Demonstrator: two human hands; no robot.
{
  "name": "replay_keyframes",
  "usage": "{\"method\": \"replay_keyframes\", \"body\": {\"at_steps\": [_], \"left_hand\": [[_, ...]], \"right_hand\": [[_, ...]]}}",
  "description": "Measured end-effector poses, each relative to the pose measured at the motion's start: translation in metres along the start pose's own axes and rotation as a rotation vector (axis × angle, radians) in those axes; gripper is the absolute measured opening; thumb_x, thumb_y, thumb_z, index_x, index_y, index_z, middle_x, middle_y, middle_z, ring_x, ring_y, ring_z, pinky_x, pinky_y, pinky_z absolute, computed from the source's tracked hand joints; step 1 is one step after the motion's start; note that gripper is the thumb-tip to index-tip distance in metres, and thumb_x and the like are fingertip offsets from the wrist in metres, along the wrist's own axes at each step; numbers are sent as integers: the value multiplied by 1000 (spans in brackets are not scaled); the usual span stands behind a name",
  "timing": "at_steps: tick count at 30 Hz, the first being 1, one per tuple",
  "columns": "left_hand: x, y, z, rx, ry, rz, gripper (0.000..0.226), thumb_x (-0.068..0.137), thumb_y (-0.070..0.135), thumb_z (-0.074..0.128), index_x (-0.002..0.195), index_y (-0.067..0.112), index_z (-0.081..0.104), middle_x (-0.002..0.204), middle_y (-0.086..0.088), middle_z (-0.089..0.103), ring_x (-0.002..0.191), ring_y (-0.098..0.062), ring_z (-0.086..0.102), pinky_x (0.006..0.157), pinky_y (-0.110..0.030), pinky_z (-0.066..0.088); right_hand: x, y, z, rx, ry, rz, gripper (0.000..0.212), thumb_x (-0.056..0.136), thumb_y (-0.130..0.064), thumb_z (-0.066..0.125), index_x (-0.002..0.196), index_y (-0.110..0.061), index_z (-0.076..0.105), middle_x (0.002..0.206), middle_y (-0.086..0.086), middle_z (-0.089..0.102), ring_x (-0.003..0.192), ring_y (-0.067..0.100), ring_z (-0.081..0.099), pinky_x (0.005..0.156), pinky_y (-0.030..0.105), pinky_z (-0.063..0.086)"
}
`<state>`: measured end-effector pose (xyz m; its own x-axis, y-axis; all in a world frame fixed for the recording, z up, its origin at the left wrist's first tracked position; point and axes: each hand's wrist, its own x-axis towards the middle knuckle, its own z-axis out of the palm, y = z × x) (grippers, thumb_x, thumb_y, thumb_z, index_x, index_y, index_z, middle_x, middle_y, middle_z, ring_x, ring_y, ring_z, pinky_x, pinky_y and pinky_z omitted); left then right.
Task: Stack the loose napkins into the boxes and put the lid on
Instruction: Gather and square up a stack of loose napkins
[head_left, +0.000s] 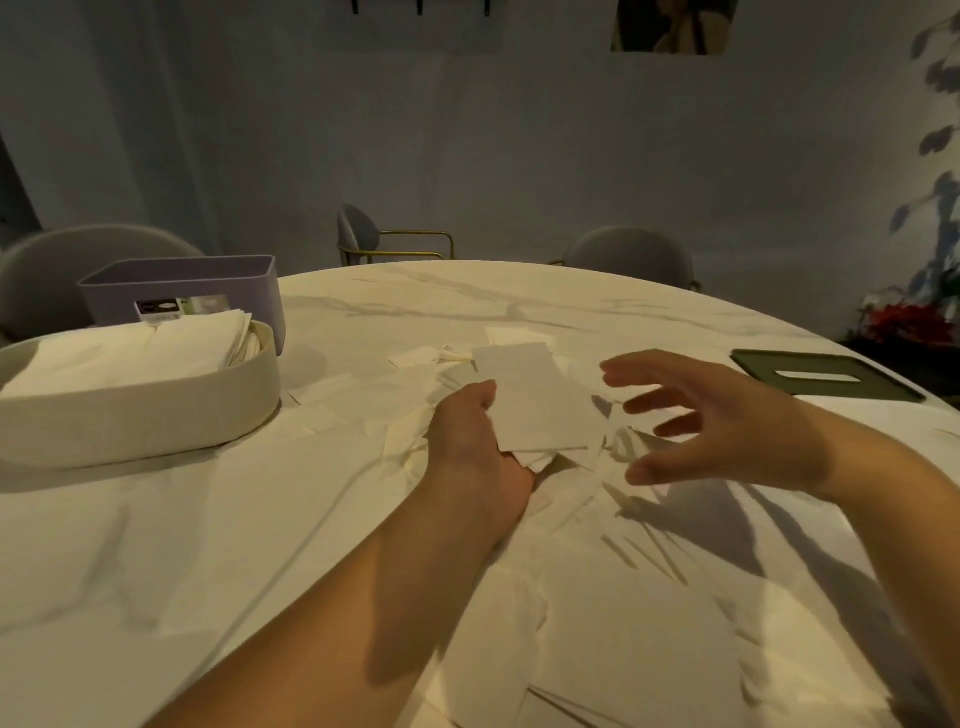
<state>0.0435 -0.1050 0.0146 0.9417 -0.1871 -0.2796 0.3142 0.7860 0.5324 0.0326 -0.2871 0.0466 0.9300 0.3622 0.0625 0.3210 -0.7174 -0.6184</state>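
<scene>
- We note the round white marble-patterned table (519, 296). Its far edge curves across the view, and the middle of the top between the boxes and the lid is open.
- The flat dark green lid with a rectangular slot (769, 371) lies close to the right edge of the table, well apart from both boxes.
- Boxes, count two, both at the left edge. The cream oval box (135, 415) is nearer. The lavender rectangular box (208, 286) stands just behind it and is uncovered.
- The cream oval box holds a filling of folded white napkins (130, 348) up to about its rim.
- Lids, count one. Grey chairs (628, 254) beyond the table, count three.
- Loose white napkins (597, 597) are strewn over the near and central table. We cannot count them.
- The left hand (475, 447) grips a small flat stack of white napkins (540, 400) by its near left corner, with the thumb on top. The stack is raised over the scattered napkins.
- The right hand (727, 415) hovers just right of the stack with its fingers spread, holding nothing and not touching the stack.
</scene>
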Motion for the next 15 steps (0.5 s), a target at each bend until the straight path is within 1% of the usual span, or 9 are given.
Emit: {"method": "replay_keyframes", "body": {"at_steps": [2, 4, 5, 6, 8, 9, 11, 13, 15], "left_hand": [[0, 1, -1, -13, 3, -1, 17, 97, 17, 44, 100, 10, 59, 94, -15, 65, 85, -33, 61, 74, -47, 50], [2, 1, -2, -33, 12, 7, 18, 96, 17, 44, 104, 10, 58, 104, -17, 65, 98, -36, 61, 89, -52, 48], [2, 1, -2, -43, 12, 9, 18, 96, 17, 44, 106, 10, 58, 108, -17, 65, 102, -37, 60, 94, -53, 46], [2, 2, -3, -48, 11, 11, 17, 96, 16, 44, 106, 11, 57, 108, -17, 65, 102, -37, 60, 92, -53, 47], [2, 3, -3, -40, 6, 15, 15, 96, 17, 44, 100, 10, 57, 98, -16, 65, 89, -34, 61, 74, -48, 52], [2, 3, -4, -33, 10, 19, 14, 96, 17, 44, 97, 11, 57, 95, -15, 65, 83, -33, 61, 66, -45, 50], [3, 3, -3, -24, 19, 23, 13, 96, 17, 44, 97, 11, 56, 93, -14, 64, 80, -32, 60, 63, -44, 49], [2, 2, -2, -13, 18, 17, 14, 96, 17, 44, 99, 11, 56, 93, -14, 64, 79, -31, 60, 66, -43, 51], [0, 2, -1, 9, 16, 6, 14, 97, 17, 44, 98, 11, 56, 91, -13, 63, 76, -31, 60, 60, -40, 50]], "right_hand": [[-4, 2, -6, -15, -59, 59, 66, 46, -49, 74, 106, -53, 47, 118, -32, 50, 110, 6, 56, 94, 31, 52], [-9, 4, -11, -31, -117, 99, 66, 45, -49, 76, 106, -54, 51, 117, -33, 53, 110, 3, 56, 96, 31, 51], [-12, 4, -13, -48, -154, 120, 67, 45, -49, 77, 107, -55, 51, 116, -34, 53, 111, 2, 55, 98, 30, 49], [-14, 4, -14, -71, -191, 144, 69, 45, -49, 77, 107, -56, 50, 117, -35, 52, 113, 1, 54, 100, 29, 48], [-17, 3, -16, -117, -251, 200, 72, 45, -51, 76, 110, -58, 47, 119, -37, 49, 117, 3, 51, 103, 31, 44], [-17, 2, -16, -136, -273, 228, 74, 45, -52, 76, 112, -58, 45, 120, -36, 48, 118, 4, 49, 105, 33, 43], [-16, 1, -13, -179, -273, 268, 73, 54, -49, 79, 116, -55, 42, 120, -33, 49, 117, 6, 48, 105, 31, 42], [-14, 4, -11, -222, -214, 261, 59, 66, -40, 81, 111, -52, 45, 117, -28, 53, 113, 9, 52, 102, 30, 43], [-12, 6, -11, -209, -141, 241, 38, 74, -31, 78, 98, -47, 54, 107, -23, 59, 103, 11, 57, 96, 27, 46]]}}
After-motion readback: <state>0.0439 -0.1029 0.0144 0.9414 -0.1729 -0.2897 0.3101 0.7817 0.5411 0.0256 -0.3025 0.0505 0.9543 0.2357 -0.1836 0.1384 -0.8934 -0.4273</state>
